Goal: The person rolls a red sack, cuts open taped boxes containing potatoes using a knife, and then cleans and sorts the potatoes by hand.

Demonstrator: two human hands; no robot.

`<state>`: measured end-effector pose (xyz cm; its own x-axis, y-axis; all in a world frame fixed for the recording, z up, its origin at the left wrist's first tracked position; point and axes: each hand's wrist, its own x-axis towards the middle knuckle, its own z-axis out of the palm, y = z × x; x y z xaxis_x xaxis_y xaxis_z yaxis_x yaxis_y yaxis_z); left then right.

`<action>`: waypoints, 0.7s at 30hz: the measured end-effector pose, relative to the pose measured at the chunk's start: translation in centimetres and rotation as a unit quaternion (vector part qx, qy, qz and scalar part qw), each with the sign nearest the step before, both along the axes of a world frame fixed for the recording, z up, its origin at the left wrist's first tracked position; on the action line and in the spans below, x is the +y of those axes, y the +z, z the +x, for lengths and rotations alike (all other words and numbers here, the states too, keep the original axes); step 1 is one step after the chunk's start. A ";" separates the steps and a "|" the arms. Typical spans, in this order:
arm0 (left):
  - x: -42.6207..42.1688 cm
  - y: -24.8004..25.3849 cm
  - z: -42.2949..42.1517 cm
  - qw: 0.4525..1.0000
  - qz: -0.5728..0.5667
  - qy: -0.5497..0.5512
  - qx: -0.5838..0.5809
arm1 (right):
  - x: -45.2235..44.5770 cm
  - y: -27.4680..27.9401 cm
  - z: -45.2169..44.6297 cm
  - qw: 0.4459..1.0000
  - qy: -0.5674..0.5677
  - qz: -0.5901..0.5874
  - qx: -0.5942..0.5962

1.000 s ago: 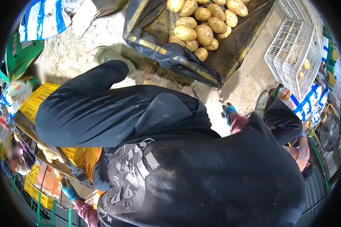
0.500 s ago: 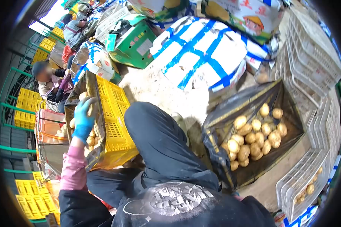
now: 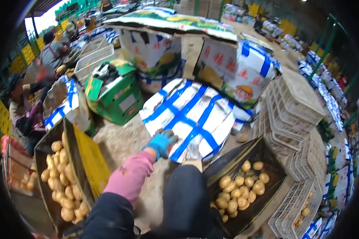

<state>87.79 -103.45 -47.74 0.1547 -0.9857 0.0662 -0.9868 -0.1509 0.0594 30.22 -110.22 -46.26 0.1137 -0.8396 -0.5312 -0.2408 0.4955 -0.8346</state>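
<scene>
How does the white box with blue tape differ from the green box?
The white box has blue tape crossing its top; the green box shows dark material at its top. The left hand is at the white box's near edge; the green box stands apart from it. Both rest on the floor.

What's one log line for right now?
left hand: at blue-taped white box, contact unclear | right hand: not visible | potatoes: in left yellow crate, right black liner

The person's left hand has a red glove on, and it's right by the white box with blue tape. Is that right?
Not quite: the glove is blue, not red, as the head view shows. The left hand is indeed right by the white box with blue tape.
</scene>
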 end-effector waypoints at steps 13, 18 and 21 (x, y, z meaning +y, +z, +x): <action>-1.5 -0.8 -1.0 0.998 0.053 -0.006 0.041 | 4.5 12.8 45.0 0.929 0.200 -0.028 -0.311; -4.5 -2.6 -1.6 0.924 0.045 0.249 0.286 | 2.9 5.8 49.2 0.941 0.158 -0.170 -0.246; -8.6 -15.0 1.6 0.814 -0.067 0.164 0.553 | 2.0 7.8 49.0 0.927 0.112 -0.212 -0.287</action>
<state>89.39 -112.05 -62.70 0.4471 -0.8743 -0.1891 -0.2264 -0.3151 0.9217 79.26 -108.27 -38.49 0.4726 -0.8802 0.0442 0.2471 0.0842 -0.9653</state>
